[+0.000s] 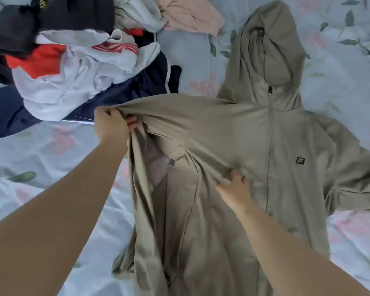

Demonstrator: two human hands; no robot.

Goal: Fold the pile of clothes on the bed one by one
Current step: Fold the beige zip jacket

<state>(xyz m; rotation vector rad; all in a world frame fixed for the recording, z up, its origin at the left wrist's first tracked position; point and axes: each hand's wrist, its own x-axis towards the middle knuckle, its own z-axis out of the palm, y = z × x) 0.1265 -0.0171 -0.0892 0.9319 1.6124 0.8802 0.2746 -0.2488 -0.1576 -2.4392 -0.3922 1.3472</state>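
Observation:
A beige zip-up hooded jacket (pixel 254 133) lies front side up on the bed, hood pointing away from me, a small dark logo on its chest. My left hand (pixel 112 124) grips the jacket's left sleeve and holds it lifted off the bed. My right hand (pixel 235 186) pinches a fold of fabric near the left armpit, just left of the zip. The jacket's right sleeve lies flat toward the right edge of view. The unfolded pile of clothes (pixel 73 60) sits at the upper left.
The pile holds navy, white, red and black garments, with a pink garment (pixel 190 16) behind it. A pale blue floral bedsheet (pixel 51 189) covers the bed all around the jacket.

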